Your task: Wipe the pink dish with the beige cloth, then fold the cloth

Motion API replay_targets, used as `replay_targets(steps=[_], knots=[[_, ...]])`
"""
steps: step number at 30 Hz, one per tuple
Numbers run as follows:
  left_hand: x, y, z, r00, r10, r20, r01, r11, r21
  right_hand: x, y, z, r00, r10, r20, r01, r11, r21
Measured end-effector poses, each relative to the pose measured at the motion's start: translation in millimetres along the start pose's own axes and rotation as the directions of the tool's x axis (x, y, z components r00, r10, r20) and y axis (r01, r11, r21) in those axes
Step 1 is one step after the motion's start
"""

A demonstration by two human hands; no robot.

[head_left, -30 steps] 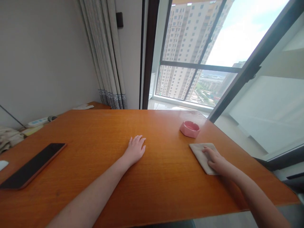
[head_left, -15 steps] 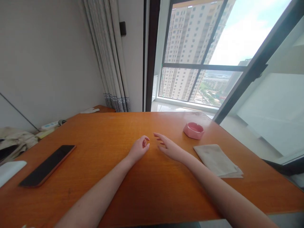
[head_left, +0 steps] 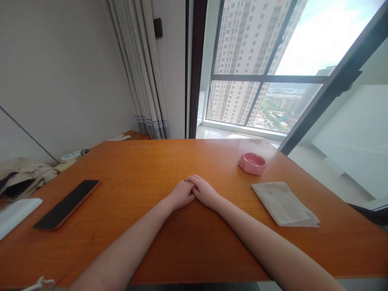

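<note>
My left hand (head_left: 182, 194) rests over the middle of the wooden table (head_left: 145, 159), its fingers curled in and mostly hidden. Over its knuckles my right hand (head_left: 206, 191) is folded, fingers wrapped around it, so the two are clasped together. No object shows between them. To the right lies a folded beige-grey cloth (head_left: 283, 204). Behind that cloth stands a pink angular ashtray (head_left: 252, 165), with nothing visible in its bowl. On the left a flat black-screened phone or tablet (head_left: 68, 205) lies on the tabletop. Both hands are apart from these things.
A white item (head_left: 20, 214) lies at the left edge, near a bundle of pale fabric (head_left: 33, 176). A power strip (head_left: 71, 156) sits beyond the table's left side. Behind the table are a grey curtain (head_left: 142, 68) and a large window (head_left: 239, 97).
My hands were apart, the left curled and the right with fingers stretched. They have come together, right over left. The camera view has shifted slightly.
</note>
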State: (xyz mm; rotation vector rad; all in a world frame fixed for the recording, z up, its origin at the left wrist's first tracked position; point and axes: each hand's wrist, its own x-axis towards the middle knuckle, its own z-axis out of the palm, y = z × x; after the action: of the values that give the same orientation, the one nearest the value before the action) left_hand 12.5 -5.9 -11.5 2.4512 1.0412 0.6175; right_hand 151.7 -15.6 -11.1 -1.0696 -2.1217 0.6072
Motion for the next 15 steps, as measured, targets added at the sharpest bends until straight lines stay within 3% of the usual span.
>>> replay_targets(steps=[7,11,13,14,15], knots=[[1,0,1,1.000,-0.001,0.003,0.001,1.000,-0.009,0,-2,1,0.998,-0.040,0.037,0.043,0.997,-0.070],[0,2,-3,1.000,-0.013,0.012,0.014,0.999,-0.042,2,-9,-38,0.980,-0.172,0.097,0.194,0.928,-0.317],[0,2,-6,0.999,-0.034,0.031,0.036,0.997,-0.072,0,-5,-76,0.977,-0.183,-0.113,0.103,0.861,-0.498],[0,2,-7,0.998,-0.043,0.040,0.047,0.995,-0.087,-3,1,-96,0.947,-0.161,-0.277,-0.020,0.835,-0.550],[-1,2,-8,0.998,-0.050,0.045,0.054,0.994,-0.100,-8,9,-115,0.885,-0.128,-0.447,-0.171,0.804,-0.570]])
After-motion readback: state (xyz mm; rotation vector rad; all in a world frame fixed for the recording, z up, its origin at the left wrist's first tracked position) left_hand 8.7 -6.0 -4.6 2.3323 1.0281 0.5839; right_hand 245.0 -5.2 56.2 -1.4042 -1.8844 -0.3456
